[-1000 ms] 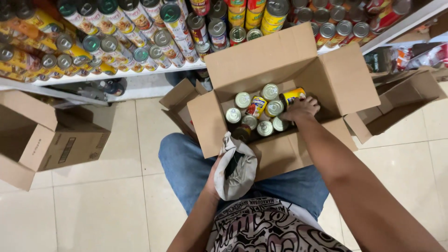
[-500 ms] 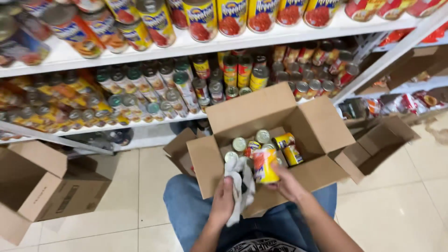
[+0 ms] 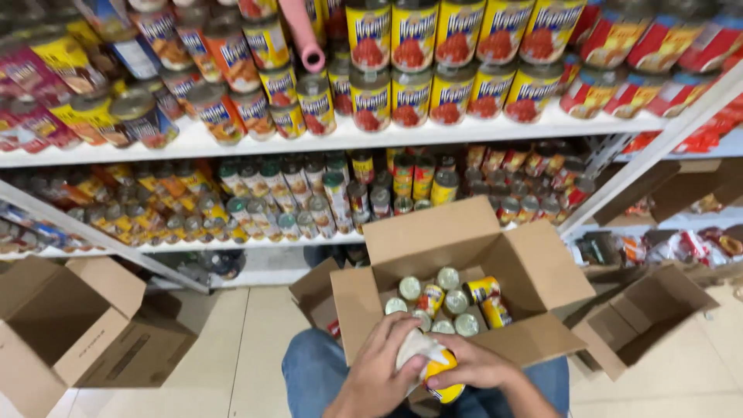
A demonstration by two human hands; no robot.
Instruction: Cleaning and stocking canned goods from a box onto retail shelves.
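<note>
I see my right hand with its grip closed around a yellow can, low and near, just in front of the open cardboard box on my lap. My left hand has its grip closed on a pale cloth, pressed against that can. More cans stand inside the box, and stocked shelves rise on the far side.
</note>
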